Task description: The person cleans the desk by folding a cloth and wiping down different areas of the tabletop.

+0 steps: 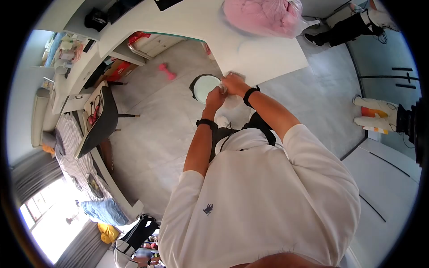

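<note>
My left hand (215, 98) and my right hand (233, 84) are close together at the corner of the white table. Both have their fingers closed around something small and pale, too hidden to name. Beside my left hand, a round bin (205, 87) with a pale inside and an uneven dark rim is on the floor. My right hand is at the table edge, near a small greyish patch I cannot make out. Black bands circle both wrists.
A clear bag of pink material (266, 17) lies on the white table (268, 58). A pink dumbbell (167, 71) is on the grey floor. To the left are a dark chair (103, 118) and a bed (73, 147). Other people stand at the right and lower left.
</note>
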`<state>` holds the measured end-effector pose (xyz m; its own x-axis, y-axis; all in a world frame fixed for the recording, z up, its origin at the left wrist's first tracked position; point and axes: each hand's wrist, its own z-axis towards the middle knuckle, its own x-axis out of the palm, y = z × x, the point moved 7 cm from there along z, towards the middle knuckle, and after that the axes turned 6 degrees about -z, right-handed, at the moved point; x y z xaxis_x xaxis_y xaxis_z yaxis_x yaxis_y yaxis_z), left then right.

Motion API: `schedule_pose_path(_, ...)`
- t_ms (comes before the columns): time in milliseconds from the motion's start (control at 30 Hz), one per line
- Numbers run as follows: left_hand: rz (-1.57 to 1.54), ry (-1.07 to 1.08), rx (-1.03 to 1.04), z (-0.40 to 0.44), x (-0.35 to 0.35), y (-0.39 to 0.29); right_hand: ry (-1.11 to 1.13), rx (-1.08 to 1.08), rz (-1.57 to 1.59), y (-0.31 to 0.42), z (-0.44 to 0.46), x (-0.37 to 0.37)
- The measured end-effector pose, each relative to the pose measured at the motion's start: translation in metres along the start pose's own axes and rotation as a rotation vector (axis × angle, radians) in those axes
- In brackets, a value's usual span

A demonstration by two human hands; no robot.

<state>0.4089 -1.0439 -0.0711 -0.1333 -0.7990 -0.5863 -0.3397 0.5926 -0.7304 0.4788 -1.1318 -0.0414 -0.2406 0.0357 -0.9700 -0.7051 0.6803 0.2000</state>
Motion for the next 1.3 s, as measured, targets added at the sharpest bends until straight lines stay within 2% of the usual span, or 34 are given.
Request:
schedule_pose_path(167,-0.116,-0.034,-0.041,-0.001,0.002,0.002,-0.032,0.060,0.063,-0.019,-0.008,-0.002)
schedule_pose_path(233,-0.035,-0.149,0.173,0.000,-0.001,-0.019,-0.157,0.041,0.166,-0.037,-0.018,-0.017)
schedule_pose_path(300,0.026,-0.205,0.071,0.008,0.005,-0.021,-0.204,0.057,0.118,-0.066,-0.026,-0.026)
schedule_pose_path(367,-0.049,-0.429,0.099,0.006,-0.003,-0.022,-0.232,0.082,0.084,-0.101,-0.038,-0.027)
schedule_pose_path(433,-0.103,-0.430,-0.006,0.013,0.008,-0.025,-0.239,0.146,0.061,-0.156,-0.047,-0.034)
schedule_pose_path(467,-0.151,-0.433,-0.124,0.020,0.016,-0.017,-0.243,0.161,0.027,-0.182,-0.051,-0.035)
schedule_pose_path(500,-0.200,-0.440,-0.243,0.027,0.026,-0.003,-0.248,0.172,-0.007,-0.212,-0.056,-0.032)
schedule_pose_path(533,-0.318,-0.350,-0.293,0.040,0.044,0.016,-0.263,0.185,0.003,-0.241,-0.063,-0.035)
schedule_pose_path(633,-0.421,-0.406,-0.446,0.068,0.103,0.072,-0.242,0.252,-0.009,-0.320,-0.093,-0.053)
schedule_pose_path(667,-0.502,-0.433,-0.479,0.054,0.085,0.011,-0.218,0.278,-0.012,-0.344,-0.102,-0.059)
schedule_pose_path(767,-0.531,-0.525,-0.448,0.064,0.093,0.044,-0.171,0.312,0.002,-0.390,-0.126,-0.073)
schedule_pose_path(800,-0.541,-0.465,-0.528,0.059,0.089,0.029,-0.153,0.323,0.024,-0.398,-0.127,-0.076)
schedule_pose_path(933,-0.529,-0.361,-0.506,0.055,0.086,0.027,-0.102,0.351,0.025,-0.396,-0.129,-0.067)
schedule_pose_path(1000,-0.462,-0.280,-0.513,0.055,0.088,0.026,-0.263,0.257,-0.032,-0.379,-0.132,-0.069)
schedule_pose_path(1033,-0.469,-0.282,-0.506,0.055,0.087,0.025,-0.268,0.255,-0.040,-0.367,-0.132,-0.072)
schedule_pose_path(1100,-0.398,-0.226,-0.497,0.055,0.088,0.021,-0.059,0.394,-0.044,-0.349,-0.130,-0.059)
schedule_pose_path(1200,-0.382,-0.137,-0.525,0.052,0.085,0.014,-0.115,0.230,-0.103,-0.307,-0.125,-0.015)
schedule_pose_path(1300,-0.382,-0.089,-0.523,0.053,0.083,0.010,-0.176,0.033,-0.133,-0.233,-0.111,-0.014)
